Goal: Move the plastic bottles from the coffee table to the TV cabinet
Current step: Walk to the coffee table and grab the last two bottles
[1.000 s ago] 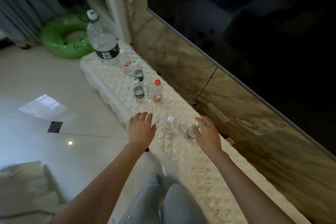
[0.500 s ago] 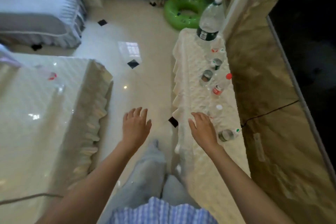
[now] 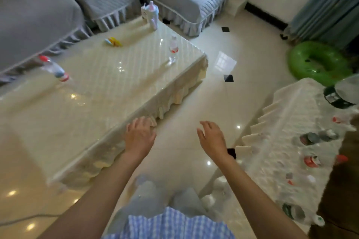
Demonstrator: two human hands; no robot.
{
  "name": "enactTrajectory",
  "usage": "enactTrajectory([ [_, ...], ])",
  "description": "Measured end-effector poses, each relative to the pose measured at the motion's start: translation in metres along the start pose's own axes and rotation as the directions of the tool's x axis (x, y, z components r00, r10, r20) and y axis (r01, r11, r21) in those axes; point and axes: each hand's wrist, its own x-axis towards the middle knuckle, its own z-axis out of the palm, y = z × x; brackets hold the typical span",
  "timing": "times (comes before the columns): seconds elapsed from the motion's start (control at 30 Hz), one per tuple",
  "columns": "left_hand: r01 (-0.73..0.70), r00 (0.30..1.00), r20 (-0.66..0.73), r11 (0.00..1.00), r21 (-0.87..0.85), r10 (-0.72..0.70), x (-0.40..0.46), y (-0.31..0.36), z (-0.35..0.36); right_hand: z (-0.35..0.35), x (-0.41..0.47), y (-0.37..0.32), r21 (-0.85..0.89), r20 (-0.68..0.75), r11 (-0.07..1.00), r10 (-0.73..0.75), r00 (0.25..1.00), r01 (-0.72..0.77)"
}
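From my head camera, looking down: both my arms reach forward, palms down, fingers loosely spread, and neither grip holds anything. My left hand [image 3: 140, 136] hovers at the near edge of the coffee table surface [image 3: 81, 114], which is draped in a cream quilted cloth with a frilled skirt. My right hand [image 3: 212, 138] hangs over the glossy floor [image 3: 229, 91], in the gap between that surface and the TV cabinet [image 3: 287, 114], which runs along to the right of my right grip.

Two plastic bottles remain on the coffee table. A standing bottle [image 3: 173, 49] with a red label is upright, ahead of and well beyond my left grip, near the far right corner. A tilted bottle [image 3: 54, 69] with a red cap looks as if it leans or lies, its long axis running from far left to near right, though blur makes this unsure; it sits well off to the left of my left grip. A pink-and-white container [image 3: 152, 14] stands at the far edge, and a yellow item [image 3: 114, 41] lies near it.

On the cabinet, several small bottles [image 3: 312, 147] already stand or lie, blurred.

I judge the left hand the nearer to both remaining bottles, and the standing one more directly ahead.
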Motion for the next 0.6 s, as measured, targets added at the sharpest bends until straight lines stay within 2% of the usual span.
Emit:
enactTrajectory([
  [0.07, 0.084, 0.994, -0.068, 0.996, -0.031, -0.086, -0.002, -0.029, -0.013, 0.009, 0.017, -0.034, -0.010, 0.019, 0.997, -0.081, 0.997, 0.081],
  [0.2, 0.229, 0.969, -0.085, 0.972, -0.058, -0.233, -0.003, -0.090, -0.036, 0.031, 0.048, -0.100, -0.033, 0.057, 0.979, -0.198, 0.979, 0.200],
  [0.47, 0.359, 0.928, -0.087, 0.932, -0.055, -0.362, 0.011, -0.213, -0.067, 0.080, 0.102, -0.217, -0.016, 0.087, 0.943, -0.329, 0.940, 0.332],
  [0.6, 0.395, 0.913, -0.092, 0.917, -0.053, -0.399, 0.029, -0.258, -0.072, 0.102, 0.136, -0.253, -0.046, 0.159, 0.930, -0.352, 0.922, 0.363],
])
